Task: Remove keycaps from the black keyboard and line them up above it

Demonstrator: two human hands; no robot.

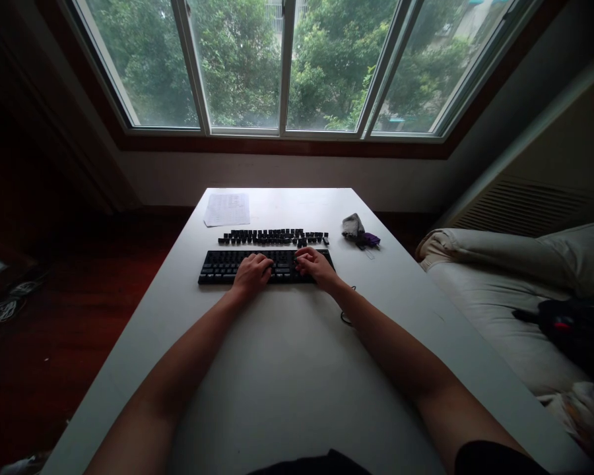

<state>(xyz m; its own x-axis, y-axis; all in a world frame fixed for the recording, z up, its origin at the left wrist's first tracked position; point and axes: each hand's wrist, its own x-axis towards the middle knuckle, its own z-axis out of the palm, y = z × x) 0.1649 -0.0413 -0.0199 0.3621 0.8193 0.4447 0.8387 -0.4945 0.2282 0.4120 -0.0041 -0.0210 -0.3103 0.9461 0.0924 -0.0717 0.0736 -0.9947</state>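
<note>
A black keyboard point(218, 267) lies across the white table, its right part largely covered by my hands. My left hand point(252, 269) rests on the middle of the keyboard, fingers bent over the keys and pressed against it. At the right part of the keyboard, my right hand point(314, 264) has its thumb and fingers pinched together just above the keys. Whatever sits between those fingertips is too small and dark to make out. Just behind the keyboard, loose black keycaps point(267, 236) stand in uneven rows.
Printed paper sheets point(226, 210) lie at the table's far left. A grey and purple cloth bundle point(356, 231) is at the right. A black cable point(345, 318) curls beside my right forearm. A pale sofa point(475, 297) stands right of the table point(277, 376), below a window point(287, 66).
</note>
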